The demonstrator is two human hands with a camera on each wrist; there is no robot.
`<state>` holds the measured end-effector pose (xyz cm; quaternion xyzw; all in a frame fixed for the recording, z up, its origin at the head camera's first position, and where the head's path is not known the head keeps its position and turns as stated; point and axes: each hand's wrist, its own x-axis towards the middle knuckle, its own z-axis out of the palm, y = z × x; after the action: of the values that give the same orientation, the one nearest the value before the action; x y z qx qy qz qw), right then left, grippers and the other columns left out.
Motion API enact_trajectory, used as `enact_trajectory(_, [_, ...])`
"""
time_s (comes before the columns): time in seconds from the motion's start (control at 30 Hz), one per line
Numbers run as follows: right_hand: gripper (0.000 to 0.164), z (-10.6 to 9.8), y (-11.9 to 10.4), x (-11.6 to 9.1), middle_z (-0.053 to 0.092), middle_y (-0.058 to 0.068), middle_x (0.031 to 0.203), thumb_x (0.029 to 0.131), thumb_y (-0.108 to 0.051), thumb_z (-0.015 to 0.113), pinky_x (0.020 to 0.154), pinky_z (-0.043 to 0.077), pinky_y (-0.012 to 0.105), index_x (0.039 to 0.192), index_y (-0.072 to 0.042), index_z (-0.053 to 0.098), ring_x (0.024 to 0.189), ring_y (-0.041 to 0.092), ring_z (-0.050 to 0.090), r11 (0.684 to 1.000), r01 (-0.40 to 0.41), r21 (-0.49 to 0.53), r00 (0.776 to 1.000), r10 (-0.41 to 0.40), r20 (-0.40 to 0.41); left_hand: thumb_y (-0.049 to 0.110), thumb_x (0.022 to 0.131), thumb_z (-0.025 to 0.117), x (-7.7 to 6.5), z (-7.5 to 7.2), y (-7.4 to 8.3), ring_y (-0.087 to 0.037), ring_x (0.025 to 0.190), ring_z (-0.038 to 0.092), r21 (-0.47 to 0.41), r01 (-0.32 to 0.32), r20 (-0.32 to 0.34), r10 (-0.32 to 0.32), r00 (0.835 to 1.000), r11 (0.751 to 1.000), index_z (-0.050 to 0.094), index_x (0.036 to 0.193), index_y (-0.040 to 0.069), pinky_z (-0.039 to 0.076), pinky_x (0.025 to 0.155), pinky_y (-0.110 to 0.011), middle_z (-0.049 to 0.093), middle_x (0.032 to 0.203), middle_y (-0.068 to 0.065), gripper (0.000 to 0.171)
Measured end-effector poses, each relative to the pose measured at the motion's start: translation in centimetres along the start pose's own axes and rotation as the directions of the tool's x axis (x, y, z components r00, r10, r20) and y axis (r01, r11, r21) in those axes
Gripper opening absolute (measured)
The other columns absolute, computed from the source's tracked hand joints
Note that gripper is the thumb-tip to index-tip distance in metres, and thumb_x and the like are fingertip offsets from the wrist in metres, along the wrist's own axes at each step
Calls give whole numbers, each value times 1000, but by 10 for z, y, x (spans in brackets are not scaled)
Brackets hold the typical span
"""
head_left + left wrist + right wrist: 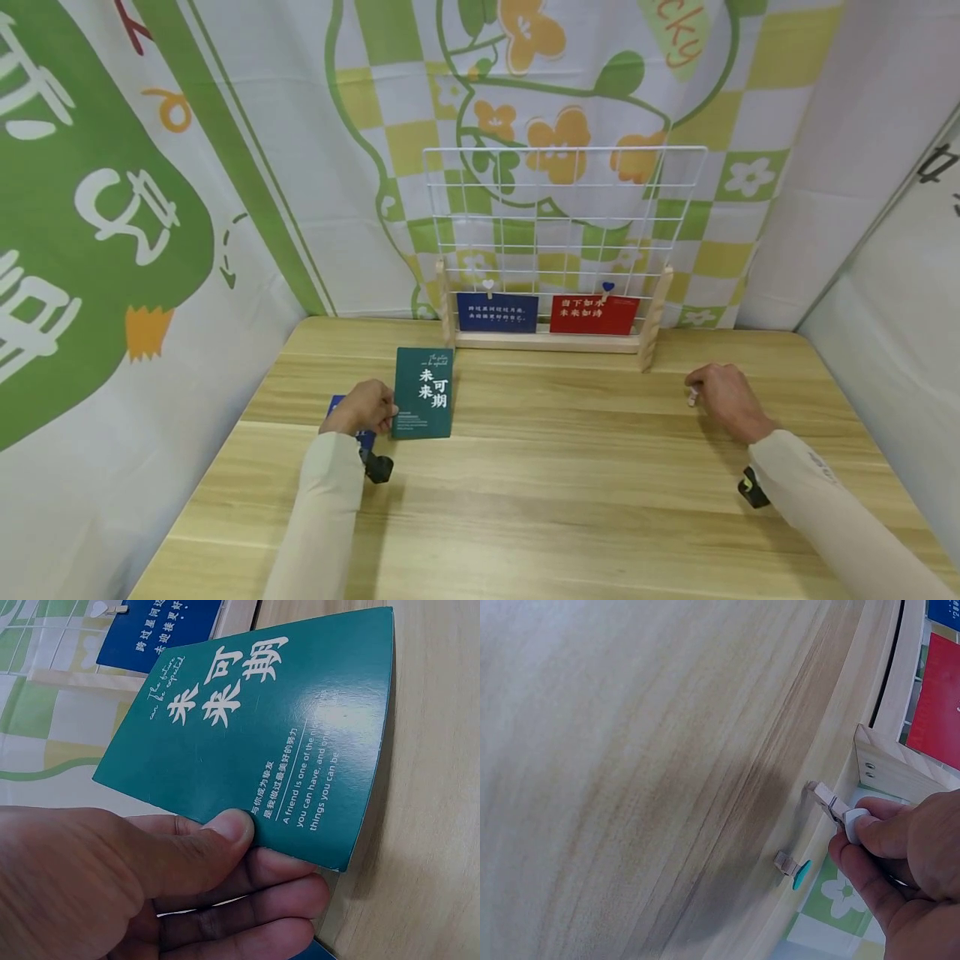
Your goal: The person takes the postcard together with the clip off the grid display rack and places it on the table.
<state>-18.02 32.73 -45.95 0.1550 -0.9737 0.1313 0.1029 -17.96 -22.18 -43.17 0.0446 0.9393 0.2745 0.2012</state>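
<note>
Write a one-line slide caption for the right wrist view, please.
The right hand pinches a white-topped wooden clip near a teal-topped clip on the wooden table.

There are four cards: one green card, one red card and two blue cards, one toward the left edge of the worktop. There are four little clips, and one rack near the back edge

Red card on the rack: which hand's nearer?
Right. The right hand holds a clip just right of the red card, nearer the person; the left hand is farther off to its left, pinching the green card.
</note>
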Motion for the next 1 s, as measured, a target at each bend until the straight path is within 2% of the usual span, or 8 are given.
enact_trajectory(0.57, [25,-1,2,3,69,21,94,78,12,51,74,52,48,91,2,71,85,39,65,998,-58,18,997,57,55,0,91,51,0,1,3,-21,60,61,-18,24,21,-24,1000,1000,61,80,-6,54,59,-32,64,70,-15,16])
enact_trajectory(1.0, [27,0,1,8,69,22,91,77,12,49,71,52,47,89,3,71,82,37,66,999,-34,17,999,34,37,1,91,52,0,-1,6,-18,59,60,11,45,44,-45,998,999,61,81,-6,50,55,-26,64,67,-12,15])
